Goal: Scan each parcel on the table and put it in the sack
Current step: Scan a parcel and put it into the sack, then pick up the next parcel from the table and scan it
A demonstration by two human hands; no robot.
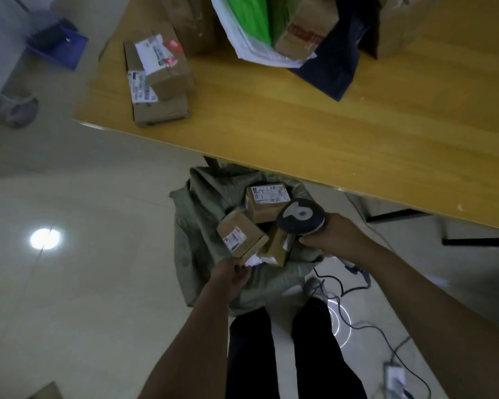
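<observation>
one parcel (239,234), left hand (231,276) pinching its near corner: release just ahead, inside sack (202,226); right hand (334,240) grasps scanner (300,216).

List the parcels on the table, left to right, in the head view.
Stack of labelled cardboard boxes → green-and-white mailer bag → cardboard box with red print → dark blue bag → large brown parcel.

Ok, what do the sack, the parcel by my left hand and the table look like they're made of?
Sack: grey-green, limp and creased, probably woven plastic or cloth; the weave is too blurred to tell.
Parcel: matte brown cardboard with sharp folded edges and a white paper label.
Table: yellow wood grain with a slight sheen, likely laminate or varnished wood.
</observation>
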